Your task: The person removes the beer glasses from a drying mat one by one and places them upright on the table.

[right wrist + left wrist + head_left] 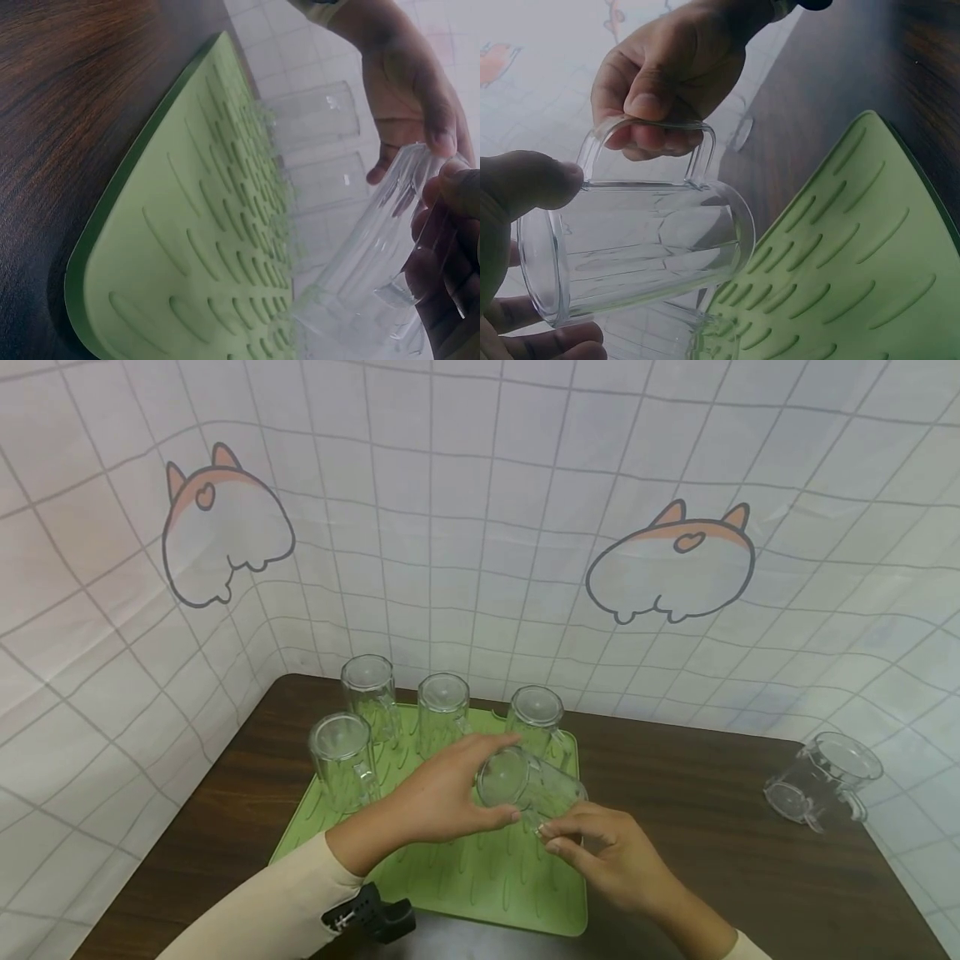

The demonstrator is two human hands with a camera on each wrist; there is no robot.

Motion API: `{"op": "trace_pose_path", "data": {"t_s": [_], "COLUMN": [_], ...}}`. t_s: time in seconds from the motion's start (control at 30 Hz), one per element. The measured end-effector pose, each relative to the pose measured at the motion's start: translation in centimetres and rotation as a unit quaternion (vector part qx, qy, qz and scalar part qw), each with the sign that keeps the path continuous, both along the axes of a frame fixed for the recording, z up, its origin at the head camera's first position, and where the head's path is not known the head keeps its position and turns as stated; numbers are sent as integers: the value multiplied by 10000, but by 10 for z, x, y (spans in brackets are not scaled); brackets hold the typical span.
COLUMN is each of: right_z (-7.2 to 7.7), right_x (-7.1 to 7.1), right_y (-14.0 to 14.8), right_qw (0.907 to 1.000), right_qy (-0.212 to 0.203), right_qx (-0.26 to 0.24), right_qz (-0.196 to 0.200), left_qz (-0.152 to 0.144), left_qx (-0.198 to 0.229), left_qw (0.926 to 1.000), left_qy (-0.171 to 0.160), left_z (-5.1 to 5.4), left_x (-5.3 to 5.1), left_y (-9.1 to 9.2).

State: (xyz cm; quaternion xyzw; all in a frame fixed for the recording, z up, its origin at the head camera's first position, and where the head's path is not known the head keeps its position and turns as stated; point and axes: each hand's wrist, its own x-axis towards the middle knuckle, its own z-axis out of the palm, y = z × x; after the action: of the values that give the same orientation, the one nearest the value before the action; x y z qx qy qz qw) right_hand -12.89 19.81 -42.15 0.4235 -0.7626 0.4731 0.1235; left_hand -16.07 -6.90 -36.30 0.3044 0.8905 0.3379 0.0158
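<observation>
A clear glass mug (551, 787) is held tilted above the green ridged drying mat (480, 877). My left hand (442, 793) grips it round the base end, thumb on one side and fingers on the other. With thumb and fingers, my right hand (611, 853) pinches the mug's handle (707, 154); the left wrist view shows the fingers through the handle loop. Upside down on the mat stand several more glass mugs, among them a front left mug (341, 756) and a back right mug (536, 714), close beyond my left hand.
Another glass mug (825, 781) stands apart at the far right of the dark wooden table (675, 777). A white grid-patterned curtain (487, 552) rises behind the table and at both sides. A black strap device (371, 914) is on my left wrist.
</observation>
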Motion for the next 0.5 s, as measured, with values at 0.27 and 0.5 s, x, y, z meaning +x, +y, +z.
{"op": "trace_pose_path", "data": {"t_s": [0.27, 0.5], "right_z": [-2, 2], "right_x": [-1, 3], "right_y": [0, 1], "right_qw": [9999, 9989], "right_qy": [92, -275], "right_qx": [5, 147], "right_qz": [-41, -340], "left_qz": [24, 163], "left_qx": [77, 255], "left_qw": [10000, 9994], "left_qy": [21, 175], "left_z": [-1, -2], "left_x": [1, 1], "left_y": [1, 2]}}
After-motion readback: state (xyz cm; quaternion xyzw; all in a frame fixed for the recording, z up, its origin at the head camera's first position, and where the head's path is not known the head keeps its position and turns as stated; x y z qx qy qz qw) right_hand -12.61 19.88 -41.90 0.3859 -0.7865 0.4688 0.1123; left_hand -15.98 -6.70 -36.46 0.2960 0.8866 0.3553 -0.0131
